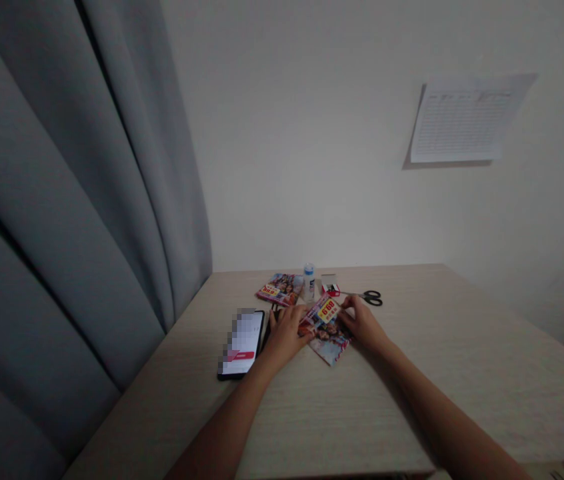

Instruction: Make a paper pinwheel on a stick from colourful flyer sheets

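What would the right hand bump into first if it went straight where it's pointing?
Probably the colorful leaflet at its fingers; beyond, maybe the clear bottle, though depth is unclear.

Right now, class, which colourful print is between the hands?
The nearer print, between left hand and right hand; the other print lies farther back, beside the upright bottle.

A multicoloured leaflet (333, 343) displays red figures on a yellow panel, with a pale wood-grain desk (307, 427) beneath. Left of the leaflet, a black-edged phone (247, 337) shows white with a red bar; behind the leaflet, a blue-banded clear bottle (309, 285) and black-handled scissors (373, 294).
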The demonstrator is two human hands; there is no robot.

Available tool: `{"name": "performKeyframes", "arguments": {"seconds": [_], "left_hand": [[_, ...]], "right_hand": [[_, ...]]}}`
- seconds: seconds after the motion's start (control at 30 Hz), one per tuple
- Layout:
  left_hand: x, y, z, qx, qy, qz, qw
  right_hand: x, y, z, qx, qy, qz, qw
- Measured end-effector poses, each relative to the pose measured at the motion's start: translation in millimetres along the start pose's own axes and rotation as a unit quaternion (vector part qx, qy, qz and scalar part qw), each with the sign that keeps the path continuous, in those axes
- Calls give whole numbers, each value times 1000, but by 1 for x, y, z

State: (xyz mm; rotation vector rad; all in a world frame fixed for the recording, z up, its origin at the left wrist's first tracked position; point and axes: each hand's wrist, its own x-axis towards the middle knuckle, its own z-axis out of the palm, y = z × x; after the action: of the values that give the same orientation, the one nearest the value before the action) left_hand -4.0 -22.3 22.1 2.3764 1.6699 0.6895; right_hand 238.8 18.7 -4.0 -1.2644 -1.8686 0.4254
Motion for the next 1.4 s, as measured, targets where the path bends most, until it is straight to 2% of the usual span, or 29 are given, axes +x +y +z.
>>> {"name": "performKeyframes", "arguments": {"seconds": [0.13, 0.3, 0.47, 0.6, 0.83, 1.0, 1.1, 1.23, 1.4], "left_hand": [[-1, -3, 2, 14, -4, 14, 1000], [-2, -5, 3, 15, -15, 15, 1000], [-3, -5, 4, 7, -29, 25, 999], [-5, -6, 4, 12, -31, 29, 999], [-6, -11, 5, 44, -53, 17, 997], [-5, -11, 7, 34, -53, 13, 998], [-4, -10, 7, 20, -51, 12, 998], [-4, -7, 4, 5, -49, 12, 999], [-4, -3, 2, 5, -53, 13, 998]], "right_hand": [[2, -4, -7, -88, -9, -60, 994], [1, -8, -11, -151, -69, -56, 985], [0, -2, -7, -147, -135, -56, 978], [1, 5, -6, -139, -163, -54, 975], [-1, 6, -8, -144, -205, -7, 968], [1, 6, -7, -134, -179, -24, 974], [6, 11, -11, -139, -122, -24, 982], [12, 26, -22, -216, -22, 44, 975], [11, 43, -30, -294, 5, 110, 949]]}}
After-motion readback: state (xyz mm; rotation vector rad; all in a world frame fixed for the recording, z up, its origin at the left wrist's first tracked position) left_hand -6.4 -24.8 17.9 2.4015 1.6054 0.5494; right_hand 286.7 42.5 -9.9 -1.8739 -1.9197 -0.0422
